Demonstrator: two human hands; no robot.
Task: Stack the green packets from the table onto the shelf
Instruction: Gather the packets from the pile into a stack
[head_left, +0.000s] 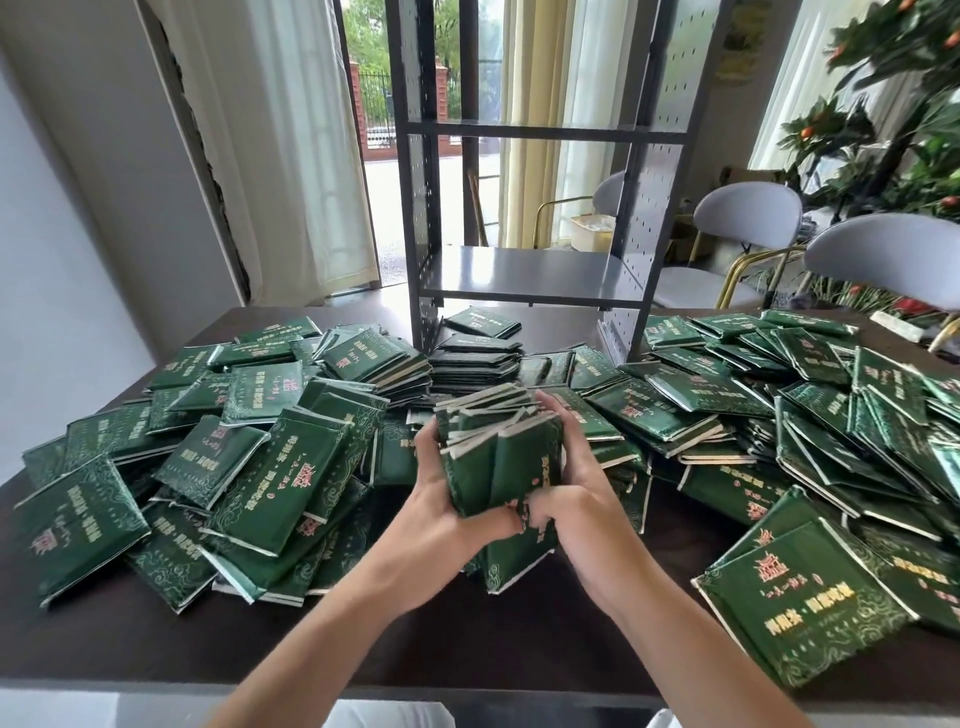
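Grip: left hand (441, 499) and right hand (576, 488) clasping a bundle of packets (498, 447)
Beyond grip: shelf (524, 275) bare
Around grip: heap on table (156, 639) unsorted

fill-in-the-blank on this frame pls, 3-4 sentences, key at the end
1. Both hands, left hand and right hand, grip one ____ of green packets.
2. The shelf board nearest the table holds ____ packets.
3. The loose packets lie spread over the ____.
4. The chairs stand to the ____ of the shelf.

Missing words: bundle; no; table; right
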